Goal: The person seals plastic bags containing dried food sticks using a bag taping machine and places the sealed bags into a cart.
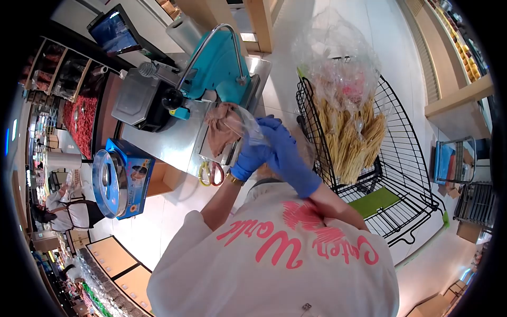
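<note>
Both my hands wear blue gloves and are pressed together in front of my chest. My left hand [252,157], with a gold watch at its wrist, is closed on a clear plastic bag [254,132]. Across it lies my right hand [284,150], its fingers wrapped round the gathered plastic. The bag's lower part is mostly hidden behind the gloves, and its contents are unclear. A crumpled brown cloth [223,127] lies on the steel counter [158,150] just left of my hands. Beyond the cloth stands a turquoise machine [214,66] with a curved metal bar.
To the right is a black wire cart [406,142] with bundles of yellowish dried sticks [351,142] in plastic. A scale [138,100], a monitor [113,30] and a blue box [134,179] are on the left. Scissors [211,173] hang at the counter edge. A person [74,214] stands far left.
</note>
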`<action>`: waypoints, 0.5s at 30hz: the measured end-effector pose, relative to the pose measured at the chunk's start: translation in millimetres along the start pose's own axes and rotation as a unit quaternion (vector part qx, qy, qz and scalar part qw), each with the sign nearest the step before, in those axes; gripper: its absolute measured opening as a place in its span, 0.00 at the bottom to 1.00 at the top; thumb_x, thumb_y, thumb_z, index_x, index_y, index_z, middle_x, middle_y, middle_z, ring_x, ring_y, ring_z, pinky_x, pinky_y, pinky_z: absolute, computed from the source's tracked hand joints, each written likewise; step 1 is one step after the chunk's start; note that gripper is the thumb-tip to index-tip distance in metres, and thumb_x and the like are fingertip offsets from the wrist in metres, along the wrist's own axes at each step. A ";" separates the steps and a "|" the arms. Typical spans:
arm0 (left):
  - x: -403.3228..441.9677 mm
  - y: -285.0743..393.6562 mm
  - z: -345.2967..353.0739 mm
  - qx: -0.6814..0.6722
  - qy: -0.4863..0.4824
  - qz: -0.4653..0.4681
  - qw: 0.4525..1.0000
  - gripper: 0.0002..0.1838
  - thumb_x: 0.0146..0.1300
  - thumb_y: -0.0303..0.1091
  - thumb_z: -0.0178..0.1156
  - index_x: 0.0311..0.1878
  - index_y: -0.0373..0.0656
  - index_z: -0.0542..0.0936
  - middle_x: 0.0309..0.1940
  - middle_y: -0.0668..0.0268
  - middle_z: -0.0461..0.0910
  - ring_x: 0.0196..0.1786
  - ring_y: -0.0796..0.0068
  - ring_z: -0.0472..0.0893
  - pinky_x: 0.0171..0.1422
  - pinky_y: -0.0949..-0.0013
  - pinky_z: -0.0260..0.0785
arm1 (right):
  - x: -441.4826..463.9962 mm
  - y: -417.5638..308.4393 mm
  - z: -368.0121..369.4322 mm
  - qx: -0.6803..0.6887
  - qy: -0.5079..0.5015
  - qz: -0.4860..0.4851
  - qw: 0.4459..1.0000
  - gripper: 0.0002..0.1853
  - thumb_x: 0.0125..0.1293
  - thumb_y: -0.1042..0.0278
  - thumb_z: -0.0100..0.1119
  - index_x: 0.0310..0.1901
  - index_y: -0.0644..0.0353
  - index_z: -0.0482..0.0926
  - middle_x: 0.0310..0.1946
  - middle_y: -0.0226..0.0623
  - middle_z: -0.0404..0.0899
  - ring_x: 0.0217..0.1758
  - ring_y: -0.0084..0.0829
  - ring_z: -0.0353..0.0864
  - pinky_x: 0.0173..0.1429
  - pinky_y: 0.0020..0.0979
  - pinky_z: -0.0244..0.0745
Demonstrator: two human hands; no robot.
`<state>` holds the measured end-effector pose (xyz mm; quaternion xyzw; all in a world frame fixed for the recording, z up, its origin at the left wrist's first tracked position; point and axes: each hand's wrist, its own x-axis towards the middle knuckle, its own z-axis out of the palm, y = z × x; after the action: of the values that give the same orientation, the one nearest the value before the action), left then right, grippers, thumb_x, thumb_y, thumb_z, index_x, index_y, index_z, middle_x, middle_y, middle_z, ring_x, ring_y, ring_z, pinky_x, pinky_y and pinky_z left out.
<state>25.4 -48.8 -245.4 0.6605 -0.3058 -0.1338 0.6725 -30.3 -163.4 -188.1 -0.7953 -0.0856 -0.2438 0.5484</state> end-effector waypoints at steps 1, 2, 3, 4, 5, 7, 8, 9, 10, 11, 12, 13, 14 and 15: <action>2.8 5.0 -2.6 -0.013 0.015 0.021 1.000 0.23 0.53 0.31 0.63 0.53 0.38 0.70 0.50 0.60 0.73 0.57 0.68 0.70 0.65 0.65 0.59 | 3.0 -16.8 -9.7 0.045 -0.045 -0.007 0.998 0.19 0.59 0.67 0.56 0.52 0.62 0.72 0.50 0.44 0.73 0.56 0.37 0.70 0.58 0.33 0.64; 2.1 12.5 -2.1 -0.012 0.012 0.022 1.000 0.23 0.53 0.31 0.63 0.53 0.38 0.70 0.50 0.60 0.73 0.57 0.68 0.70 0.65 0.65 0.59 | 6.0 -27.6 -18.1 0.090 -0.089 -0.016 0.992 0.24 0.57 0.65 0.58 0.56 0.62 0.69 0.52 0.44 0.71 0.59 0.36 0.67 0.61 0.35 0.62; 1.0 22.2 -0.6 -0.057 0.072 -0.036 0.995 0.21 0.53 0.29 0.63 0.51 0.38 0.71 0.46 0.61 0.75 0.54 0.68 0.72 0.63 0.65 0.61 | 8.8 -29.1 -29.6 0.089 -0.086 -0.018 0.992 0.24 0.57 0.65 0.58 0.56 0.62 0.69 0.52 0.44 0.71 0.59 0.36 0.67 0.61 0.35 0.62; 5.0 41.9 2.1 -0.101 0.133 -0.093 0.982 0.20 0.53 0.27 0.62 0.50 0.38 0.72 0.42 0.63 0.77 0.51 0.68 0.75 0.61 0.65 0.63 | 11.6 -26.0 -46.2 0.102 -0.074 -0.033 0.991 0.30 0.54 0.61 0.62 0.58 0.62 0.67 0.55 0.43 0.69 0.60 0.37 0.65 0.63 0.35 0.60; 11.8 64.8 0.3 -0.177 0.128 -0.115 0.969 0.22 0.49 0.24 0.63 0.49 0.38 0.72 0.39 0.63 0.77 0.45 0.69 0.76 0.56 0.67 0.67 | 14.5 -21.4 -59.6 0.115 -0.064 -0.050 0.990 0.36 0.50 0.58 0.66 0.60 0.62 0.65 0.58 0.42 0.67 0.62 0.39 0.63 0.65 0.35 0.57; 22.6 79.8 -16.8 -0.217 0.063 -0.048 0.973 0.23 0.46 0.22 0.65 0.48 0.39 0.71 0.36 0.63 0.77 0.43 0.70 0.76 0.54 0.69 0.67 | 19.1 -13.4 -76.1 0.092 -0.059 -0.037 0.993 0.40 0.47 0.54 0.68 0.61 0.62 0.64 0.60 0.41 0.65 0.63 0.38 0.63 0.66 0.35 0.56; 28.7 86.6 -24.3 -0.255 -0.004 0.016 0.967 0.24 0.42 0.21 0.66 0.46 0.40 0.71 0.34 0.62 0.77 0.41 0.72 0.76 0.51 0.70 0.68 | 22.9 -11.3 -79.3 0.071 -0.053 -0.020 0.996 0.44 0.44 0.51 0.70 0.62 0.62 0.62 0.61 0.39 0.64 0.63 0.37 0.62 0.67 0.36 0.55; 35.6 96.3 -27.5 -0.280 -0.039 0.027 0.959 0.26 0.38 0.19 0.66 0.44 0.41 0.70 0.31 0.63 0.76 0.38 0.74 0.75 0.49 0.71 0.67 | 28.1 -9.5 -78.0 0.128 -0.093 -0.011 0.987 0.50 0.38 0.56 0.75 0.64 0.62 0.59 0.60 0.39 0.64 0.64 0.35 0.62 0.67 0.35 0.55; 39.2 107.7 -27.8 -0.276 -0.040 0.031 0.960 0.26 0.38 0.19 0.66 0.44 0.41 0.70 0.31 0.63 0.76 0.38 0.74 0.75 0.49 0.71 0.67 | 32.2 -14.5 -74.3 0.129 -0.092 -0.017 0.987 0.50 0.38 0.56 0.75 0.64 0.62 0.59 0.60 0.39 0.64 0.64 0.35 0.62 0.67 0.35 0.55; 42.6 120.1 -27.6 -0.237 -0.063 0.025 0.969 0.27 0.38 0.18 0.66 0.45 0.41 0.70 0.32 0.63 0.76 0.38 0.74 0.74 0.49 0.71 0.67 | 37.6 -22.8 -67.9 0.169 -0.160 0.009 0.972 0.52 0.36 0.60 0.76 0.65 0.62 0.57 0.60 0.39 0.64 0.63 0.34 0.63 0.67 0.34 0.56; 46.2 133.8 -27.0 -0.198 -0.086 0.019 0.976 0.28 0.37 0.18 0.65 0.47 0.40 0.71 0.33 0.63 0.75 0.39 0.74 0.74 0.49 0.71 0.67 | 42.1 -29.6 -61.1 0.208 -0.228 0.034 0.951 0.54 0.34 0.64 0.77 0.66 0.61 0.54 0.60 0.40 0.63 0.63 0.33 0.63 0.66 0.33 0.57; 51.2 149.6 -23.0 -0.139 -0.077 0.027 0.987 0.29 0.38 0.19 0.65 0.49 0.39 0.71 0.37 0.63 0.75 0.41 0.74 0.75 0.51 0.70 0.67 | 39.8 -21.6 -43.7 0.280 -0.210 0.048 0.935 0.57 0.31 0.71 0.77 0.66 0.60 0.53 0.60 0.40 0.63 0.62 0.30 0.63 0.66 0.31 0.58; 52.5 156.0 -24.6 -0.133 -0.076 0.031 0.988 0.29 0.38 0.19 0.65 0.49 0.39 0.71 0.37 0.63 0.75 0.41 0.74 0.75 0.51 0.70 0.67 | 36.9 -15.5 -37.7 0.281 -0.211 0.042 0.935 0.57 0.31 0.71 0.77 0.66 0.60 0.53 0.60 0.40 0.63 0.62 0.30 0.63 0.66 0.31 0.58; 54.2 162.6 -27.0 -0.122 -0.018 0.018 0.992 0.28 0.40 0.20 0.65 0.50 0.38 0.71 0.40 0.63 0.75 0.42 0.73 0.75 0.52 0.70 0.67 | 38.9 -17.9 -33.8 0.299 -0.184 0.067 0.934 0.56 0.33 0.69 0.76 0.67 0.60 0.52 0.58 0.40 0.65 0.60 0.32 0.65 0.64 0.32 0.60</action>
<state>47.0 -43.8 -73.3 0.5658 -0.3107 -0.1700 0.7446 -13.7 -192.5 -145.1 -0.6290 -0.2009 -0.0191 0.7508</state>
